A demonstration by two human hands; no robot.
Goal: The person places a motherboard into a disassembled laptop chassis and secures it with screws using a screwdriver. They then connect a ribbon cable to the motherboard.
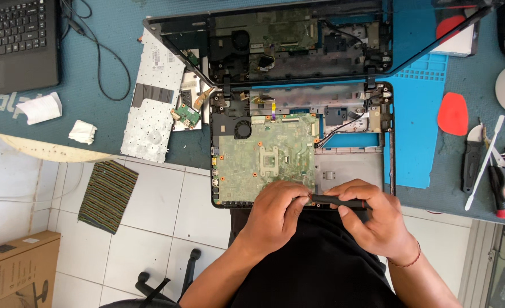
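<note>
Both hands grip a black screwdriver [339,201]: right hand [372,219] closed on the handle, left hand [278,208] pinching the tip, near the green circuit board [266,157] of the opened laptop [298,142].

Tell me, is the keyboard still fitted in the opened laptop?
Out. The keyboard lies face down on the mat, left of the laptop base, whose green board is exposed.

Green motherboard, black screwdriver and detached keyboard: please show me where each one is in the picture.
Green motherboard [264,154]: head view, on the bare board beside its square socket.
Black screwdriver [338,201]: head view, on the handle between both hands.
Detached keyboard [152,105]: head view, on its pale underside, lying left of the laptop.
</note>
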